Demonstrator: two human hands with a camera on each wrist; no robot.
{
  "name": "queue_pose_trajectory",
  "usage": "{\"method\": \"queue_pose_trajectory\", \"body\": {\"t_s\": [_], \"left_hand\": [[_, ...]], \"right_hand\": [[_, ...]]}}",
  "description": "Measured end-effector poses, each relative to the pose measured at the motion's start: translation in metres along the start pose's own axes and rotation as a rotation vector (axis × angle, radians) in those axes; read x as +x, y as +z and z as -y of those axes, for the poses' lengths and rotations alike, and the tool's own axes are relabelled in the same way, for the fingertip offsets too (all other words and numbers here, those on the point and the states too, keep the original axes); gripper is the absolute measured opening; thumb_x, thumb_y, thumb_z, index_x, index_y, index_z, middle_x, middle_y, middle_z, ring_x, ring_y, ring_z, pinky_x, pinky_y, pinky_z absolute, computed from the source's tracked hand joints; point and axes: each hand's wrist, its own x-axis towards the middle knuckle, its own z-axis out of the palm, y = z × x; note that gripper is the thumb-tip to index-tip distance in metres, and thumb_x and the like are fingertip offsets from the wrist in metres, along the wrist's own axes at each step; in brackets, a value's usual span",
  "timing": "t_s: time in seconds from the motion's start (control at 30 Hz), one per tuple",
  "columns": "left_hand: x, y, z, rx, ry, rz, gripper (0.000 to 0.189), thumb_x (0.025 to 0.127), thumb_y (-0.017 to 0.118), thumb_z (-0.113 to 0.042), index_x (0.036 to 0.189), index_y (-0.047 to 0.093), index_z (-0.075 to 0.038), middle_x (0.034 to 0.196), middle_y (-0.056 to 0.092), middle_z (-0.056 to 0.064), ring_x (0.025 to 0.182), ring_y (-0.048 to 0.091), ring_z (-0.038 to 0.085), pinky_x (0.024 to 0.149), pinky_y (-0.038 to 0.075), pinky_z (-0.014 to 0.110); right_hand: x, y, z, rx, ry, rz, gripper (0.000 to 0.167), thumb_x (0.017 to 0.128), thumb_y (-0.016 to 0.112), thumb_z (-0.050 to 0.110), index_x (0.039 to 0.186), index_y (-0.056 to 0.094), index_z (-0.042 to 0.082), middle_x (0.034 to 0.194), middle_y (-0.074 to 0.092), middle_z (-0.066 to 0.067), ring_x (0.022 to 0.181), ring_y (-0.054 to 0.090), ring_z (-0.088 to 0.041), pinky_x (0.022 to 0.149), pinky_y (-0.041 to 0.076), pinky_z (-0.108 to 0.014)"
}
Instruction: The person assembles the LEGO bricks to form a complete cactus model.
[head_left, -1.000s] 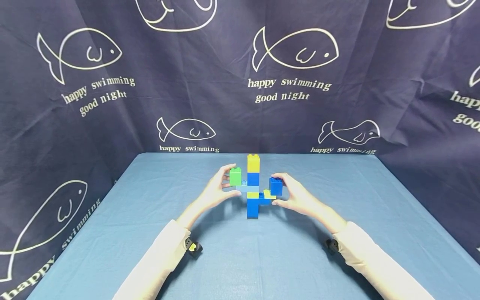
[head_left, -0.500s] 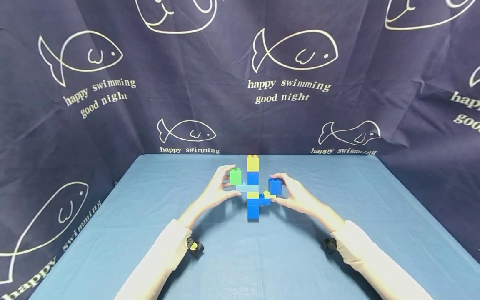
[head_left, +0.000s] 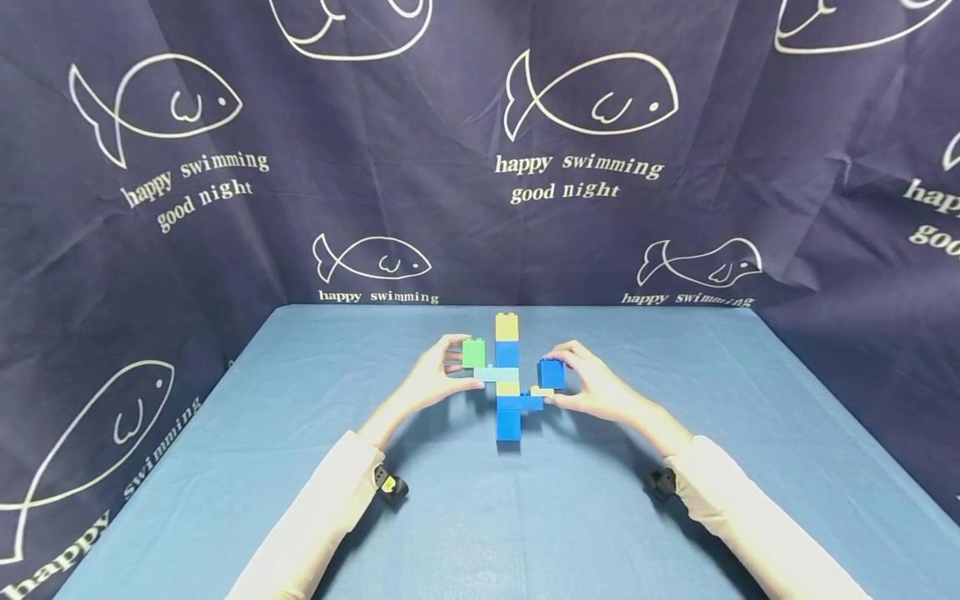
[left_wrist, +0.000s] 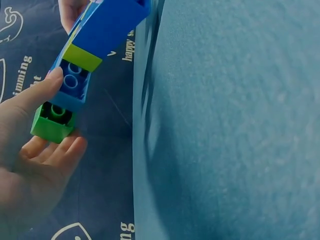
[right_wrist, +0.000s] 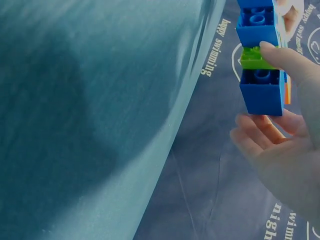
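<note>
A toy building-brick structure (head_left: 507, 353) stands between both hands in the head view. Its column has a yellow brick (head_left: 507, 327) on top and a blue brick (head_left: 508, 425) at the bottom. My left hand (head_left: 438, 375) grips the left arm's end. In the left wrist view, its thumb lies on the light blue brick (left_wrist: 75, 97) and its fingers are at the green brick (left_wrist: 51, 127). My right hand (head_left: 596, 383) pinches the right arm's end, thumb at the yellow-green brick (right_wrist: 255, 59), fingers behind the blue end brick (right_wrist: 262, 95).
A blue cloth-covered table (head_left: 465, 533) lies under the hands. Behind and beside it hangs a dark curtain (head_left: 465, 225) with white fish drawings and lettering. Dark wrist cameras sit at both cuffs.
The structure has shifted very slightly, its top a little lower and its studs less visible from above. Both hands have kept their hold with it.
</note>
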Motion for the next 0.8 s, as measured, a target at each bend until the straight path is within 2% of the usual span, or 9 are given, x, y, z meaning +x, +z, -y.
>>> {"method": "queue_pose_trajectory", "body": {"t_s": [0.27, 0.53, 0.8], "left_hand": [[0.002, 0.002, 0.005, 0.041, -0.052, -0.001, 0.072, 0.068, 0.084, -0.011, 0.128, 0.048, 0.002, 0.126, 0.052, 0.019, 0.110, 0.059, 0.033, 0.091, 0.050, 0.032], [0.006, 0.002, 0.011, 0.094, -0.093, 0.028, 0.075, 0.069, 0.083, -0.018, 0.132, 0.047, 0.002, 0.126, 0.055, 0.019, 0.111, 0.058, 0.031, 0.090, 0.050, 0.034], [0.009, 0.002, 0.017, 0.109, -0.145, 0.076, 0.076, 0.069, 0.083, -0.020, 0.132, 0.047, 0.003, 0.123, 0.059, 0.018, 0.113, 0.058, 0.030, 0.091, 0.050, 0.032]], "right_hand": [[0.001, -0.002, -0.003, 0.021, 0.028, 0.044, 0.058, 0.070, 0.080, 0.016, 0.120, 0.058, -0.003, 0.106, 0.059, -0.013, 0.089, 0.060, -0.025, 0.081, 0.051, -0.041], [0.003, -0.003, -0.005, 0.054, 0.142, 0.117, 0.057, 0.073, 0.079, 0.020, 0.119, 0.056, -0.004, 0.110, 0.063, -0.017, 0.096, 0.063, -0.031, 0.087, 0.050, -0.044], [0.003, -0.002, -0.006, 0.040, 0.173, 0.173, 0.058, 0.075, 0.077, 0.024, 0.121, 0.056, -0.004, 0.114, 0.062, -0.019, 0.098, 0.063, -0.031, 0.087, 0.050, -0.045]]}}
